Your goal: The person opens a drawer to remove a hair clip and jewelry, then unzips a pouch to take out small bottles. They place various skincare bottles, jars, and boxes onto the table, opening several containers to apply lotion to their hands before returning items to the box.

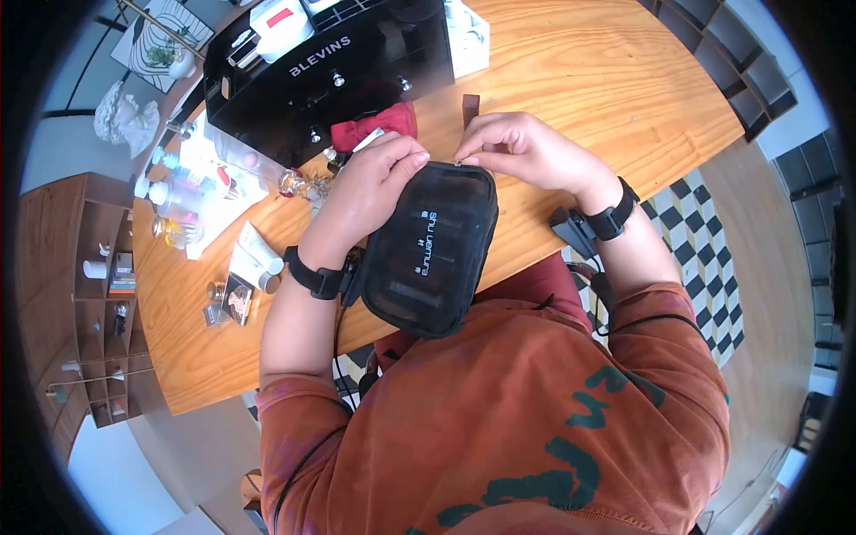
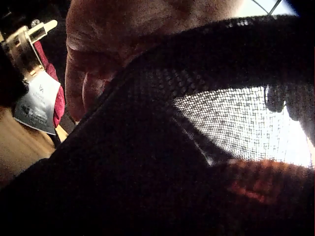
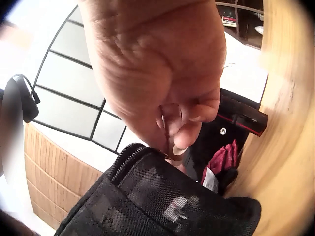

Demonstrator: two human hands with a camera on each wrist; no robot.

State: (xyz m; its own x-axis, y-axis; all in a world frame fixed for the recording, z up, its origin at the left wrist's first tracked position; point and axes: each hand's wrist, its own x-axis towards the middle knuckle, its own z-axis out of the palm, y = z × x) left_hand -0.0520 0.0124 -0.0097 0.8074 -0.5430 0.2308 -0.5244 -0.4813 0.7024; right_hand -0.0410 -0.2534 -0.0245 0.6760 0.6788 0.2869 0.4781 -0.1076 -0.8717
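Note:
A black mesh zip pouch (image 1: 428,250) with white lettering is held up above the table's near edge, close to the body. My left hand (image 1: 379,183) grips its upper left corner, thumb over the edge; in the left wrist view the dark mesh (image 2: 211,118) covers much of the left hand (image 2: 142,39). At the top edge, near the right corner, my right hand (image 1: 526,152) pinches the zipper pull between thumb and finger. The right wrist view has the right hand (image 3: 157,73) above the pouch (image 3: 172,196), with zipper teeth showing along one side.
A black drawer organizer (image 1: 339,80) stands at the back left, a red cloth (image 1: 379,125) before it. Right of the cloth is a small dark red box (image 1: 471,108). Clear bottles (image 1: 183,201), a white tube (image 1: 259,248) and small items lie on the left of the wooden table (image 1: 580,62).

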